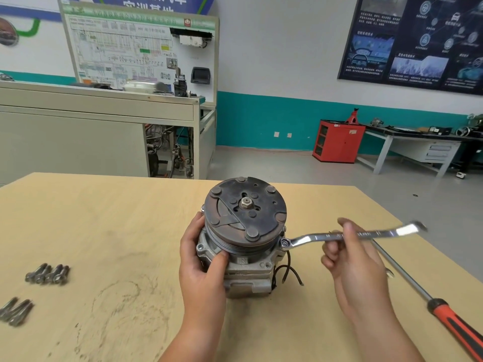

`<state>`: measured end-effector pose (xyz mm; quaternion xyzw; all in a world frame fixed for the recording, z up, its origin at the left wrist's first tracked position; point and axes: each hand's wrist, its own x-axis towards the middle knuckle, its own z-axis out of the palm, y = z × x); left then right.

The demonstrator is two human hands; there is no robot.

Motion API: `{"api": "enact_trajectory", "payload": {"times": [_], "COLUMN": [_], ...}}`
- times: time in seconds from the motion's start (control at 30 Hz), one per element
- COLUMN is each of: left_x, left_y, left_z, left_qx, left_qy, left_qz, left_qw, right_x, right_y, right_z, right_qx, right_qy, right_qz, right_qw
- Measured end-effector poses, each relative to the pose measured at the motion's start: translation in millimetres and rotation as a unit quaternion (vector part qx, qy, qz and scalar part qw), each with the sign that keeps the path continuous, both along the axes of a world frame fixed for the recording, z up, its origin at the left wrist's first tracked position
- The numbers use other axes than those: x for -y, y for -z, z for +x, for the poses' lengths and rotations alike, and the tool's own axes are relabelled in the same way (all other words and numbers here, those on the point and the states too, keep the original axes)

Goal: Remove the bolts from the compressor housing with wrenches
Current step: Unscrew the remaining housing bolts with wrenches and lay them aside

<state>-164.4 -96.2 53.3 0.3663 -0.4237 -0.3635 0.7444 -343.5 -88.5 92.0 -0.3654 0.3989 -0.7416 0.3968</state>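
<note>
Left hand [202,262] grips the compressor [245,273]; blurry right hand [352,265] seems pinched on the wrench [313,237], handle sticking right off the bolt [285,242].

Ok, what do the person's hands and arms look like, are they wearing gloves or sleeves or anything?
Both are bare. The left hand and right hand have no gloves, and no ring, watch or band shows. The left forearm and right forearm carry no sleeve as far as the bottom edge of the view. The right hand is slightly blurred.
</note>
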Motion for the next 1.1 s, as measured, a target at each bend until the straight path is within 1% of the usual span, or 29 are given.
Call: {"api": "enact_trajectory", "payload": {"times": [0.1,0.27,0.33,0.4,0.43,0.5,0.53,0.6,0.63,0.67,0.7,0.83,0.87,0.97,1.03,1.07,1.1], "left_x": [0,0,0,0,0,0,0,0,-1,0,0,1,2,2,2,2,2], "left_y": [-1,-1,-1,-1,-1,-1,0,0,0,0,0,2,2,3,3,3,3], "left_z": [0,0,0,0,-1,0,0,0,0,0,-1,0,0,0,1,0,0], "left_qx": [-0.002,-0.006,-0.006,-0.003,-0.001,0.002,0.002,0.001,0.000,-0.003,-0.006,-0.003,0.001,0.010,0.005,0.002,0.000], "left_qy": [-0.001,-0.002,-0.004,-0.006,-0.006,-0.007,-0.007,-0.007,-0.006,-0.005,-0.004,-0.003,-0.003,-0.004,-0.003,-0.001,0.001], "left_qz": [0.000,-0.003,-0.005,-0.007,-0.008,-0.004,-0.002,0.002,0.001,-0.001,-0.002,-0.002,-0.002,-0.005,-0.006,-0.005,-0.004], "left_qw": [1.000,1.000,1.000,1.000,1.000,1.000,1.000,1.000,1.000,1.000,1.000,1.000,1.000,1.000,1.000,1.000,1.000], "right_x": [28,59,66,69,70,67,65,59,54,48,42,6,-4,-31,-44,-53,-55], "right_y": [-14,-34,-36,-37,-38,-39,-39,-39,-38,-36,-32,-9,-2,13,16,10,9], "right_z": [6,24,30,33,34,30,24,7,-2,-11,-19,-29,-28,-22,-13,-6,-3], "right_qx": [-0.087,-0.247,-0.283,-0.292,-0.275,-0.203,-0.152,-0.013,0.055,0.104,0.131,0.163,0.157,0.090,0.089,0.082,0.072], "right_qy": [0.015,-0.009,-0.028,-0.056,-0.078,-0.102,-0.095,-0.081,-0.072,-0.059,-0.048,-0.042,-0.046,-0.025,-0.047,-0.072,-0.068], "right_qz": [0.033,0.032,0.025,0.023,0.024,0.034,0.036,0.029,0.020,0.013,0.007,0.007,-0.005,-0.060,-0.089,-0.079,-0.050], "right_qw": [0.996,0.968,0.958,0.955,0.958,0.973,0.983,0.996,0.996,0.993,0.990,0.986,0.986,0.994,0.991,0.991,0.994]}}
